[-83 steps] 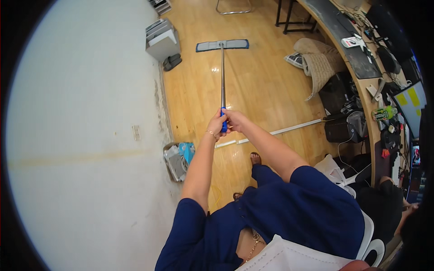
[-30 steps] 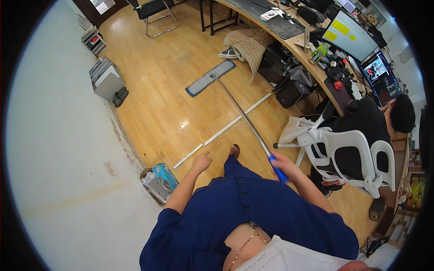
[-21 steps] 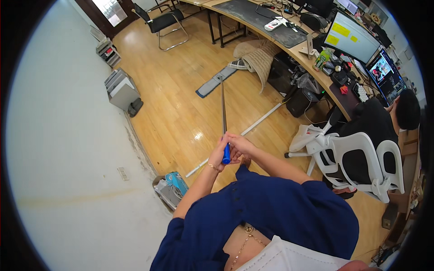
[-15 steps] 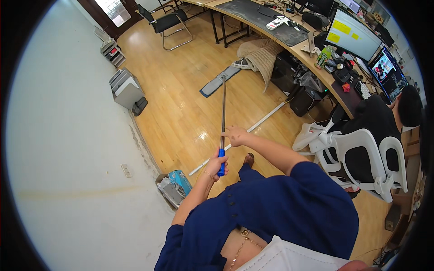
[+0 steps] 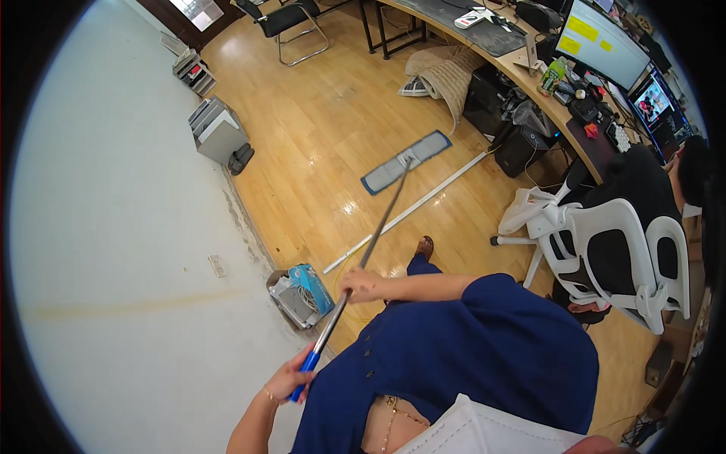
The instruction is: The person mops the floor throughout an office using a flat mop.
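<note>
A flat floor mop lies ahead of me, its grey, blue-edged head (image 5: 387, 172) flat on the wooden floor. The metal pole (image 5: 386, 219) slants from the head down to my body at the lower left. Around the blue grip at the pole's end, my left hand (image 5: 289, 380) is closed, close to my left side. Farther up, my right hand (image 5: 361, 285) wraps the pole in front of my waist. The mop head rests just beyond a white strip (image 5: 408, 212) that runs across the floor.
A box of cables (image 5: 301, 299) and a grey file holder (image 5: 221, 136) with dark slippers (image 5: 240, 159) stand along the left wall. To the right, a person sits in a white chair (image 5: 605, 250) at a long desk (image 5: 556, 113). Computer towers (image 5: 518, 157) and a beige quilted cover (image 5: 446, 76) are under it.
The mop head has come nearer and turned, moving right toward the white strip. My left hand has drawn back and left with the grip; my right hand has come down and left, now wrapped round the pole.
</note>
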{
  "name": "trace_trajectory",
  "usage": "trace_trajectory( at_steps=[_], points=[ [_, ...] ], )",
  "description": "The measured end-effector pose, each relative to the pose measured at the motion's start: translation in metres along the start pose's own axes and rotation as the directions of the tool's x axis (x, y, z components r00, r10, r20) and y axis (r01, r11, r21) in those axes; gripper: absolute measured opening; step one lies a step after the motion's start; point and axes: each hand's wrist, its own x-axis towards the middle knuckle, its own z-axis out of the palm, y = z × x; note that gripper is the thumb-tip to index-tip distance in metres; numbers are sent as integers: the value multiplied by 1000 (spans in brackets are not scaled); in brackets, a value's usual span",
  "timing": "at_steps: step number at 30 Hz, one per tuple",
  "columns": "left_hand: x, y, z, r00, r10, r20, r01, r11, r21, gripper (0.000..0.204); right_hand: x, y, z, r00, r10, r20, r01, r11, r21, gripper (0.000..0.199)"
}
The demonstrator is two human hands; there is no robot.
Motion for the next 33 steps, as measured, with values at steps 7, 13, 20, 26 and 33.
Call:
trace_trajectory(
  at_steps=[7,13,20,26,33],
  points=[
    [-61,71,19,965,-257,56,262,957,-124,70,-11,3,-22,962,224,157,-195,964,-182,14],
    [-53,124,35,982,-190,-23,179,954,-241,62,9,19,-87,969,243,49,-234,961,-145,7],
    [-7,183,81,955,-70,-290,-26,949,-316,56,65,64,-157,980,97,175,-72,987,-144,5],
    [101,234,62,907,214,-363,-255,965,-69,52,153,199,-203,996,-44,80,72,919,-387,15],
    [214,344,39,956,218,-194,-269,918,-292,63,208,214,-337,959,245,-141,-281,768,-576,24]
  ],
)
